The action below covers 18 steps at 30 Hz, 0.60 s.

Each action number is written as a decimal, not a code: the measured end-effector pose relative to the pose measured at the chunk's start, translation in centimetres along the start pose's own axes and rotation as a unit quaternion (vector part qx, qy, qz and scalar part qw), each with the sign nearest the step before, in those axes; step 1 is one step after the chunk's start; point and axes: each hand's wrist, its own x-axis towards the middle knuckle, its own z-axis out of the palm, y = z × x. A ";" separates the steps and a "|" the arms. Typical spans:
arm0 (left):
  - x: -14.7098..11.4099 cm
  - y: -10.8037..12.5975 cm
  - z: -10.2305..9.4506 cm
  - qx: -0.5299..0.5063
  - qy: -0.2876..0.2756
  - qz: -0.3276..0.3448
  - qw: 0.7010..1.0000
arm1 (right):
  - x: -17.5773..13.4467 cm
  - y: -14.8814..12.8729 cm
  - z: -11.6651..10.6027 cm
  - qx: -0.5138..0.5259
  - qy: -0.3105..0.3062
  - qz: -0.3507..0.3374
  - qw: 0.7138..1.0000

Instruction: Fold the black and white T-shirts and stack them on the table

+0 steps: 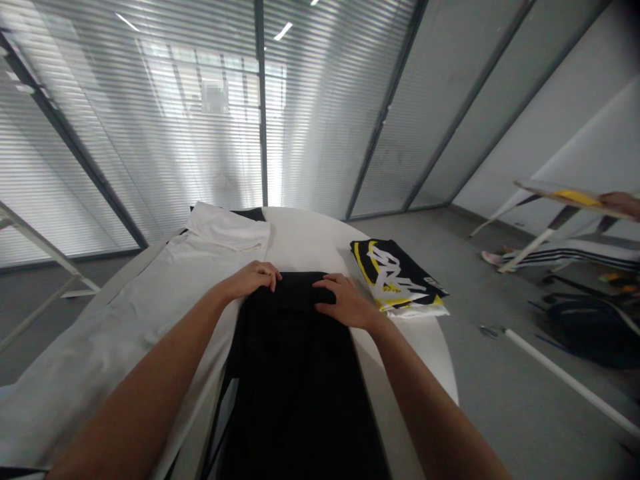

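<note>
The black cloth (300,380) lies lengthwise on the round white table (313,233), directly in front of the person, with its narrow far end toward the blinds (325,133). The near end runs out of the bottom of the view.

The left hand (251,280) rests on the far left corner of the black cloth. Its fingers are bent, with the tips turned down onto the cloth; the thumb is largely hidden, so a pinch cannot be confirmed. The right hand (346,301) lies at the far right corner, fingers half bent and thumb parted from them, tips touching the cloth. It does not enclose the fabric.

The white cloth (140,307) is spread along the left side of the table, beside the black cloth and partly under the left forearm. The printed bundle (397,273), black and yellow with white lettering, lies folded near the right table edge, apart from the right hand.

On the floor (480,380), at right, are a dark bag (590,327) and a white pole (570,380).
</note>
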 end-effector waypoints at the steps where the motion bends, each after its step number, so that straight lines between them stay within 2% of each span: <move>1: 0.0 0.0 0.1 0.019 -0.011 0.000 1.000 | -0.2 0.0 -0.1 -0.019 -0.030 -0.005 0.999; 4: -0.1 0.2 0.2 0.060 -0.042 0.013 0.997 | -0.6 0.5 -0.7 -0.040 -0.085 -0.017 0.995; 7: -0.5 0.7 0.1 0.083 -0.063 0.011 0.994 | -0.7 0.8 -1.2 -0.042 -0.094 -0.026 0.994; 11: -0.9 1.5 0.3 0.118 -0.052 -0.014 0.991 | -0.3 0.3 -1.3 -0.045 -0.029 -0.024 0.998; 15: -0.9 1.6 0.7 0.190 0.014 -0.062 0.980 | 0.2 -0.5 -0.8 -0.075 0.046 -0.015 0.996; 18: -0.7 1.3 0.8 0.276 0.007 -0.134 0.952 | 0.3 -0.8 -0.3 -0.100 0.046 -0.026 0.994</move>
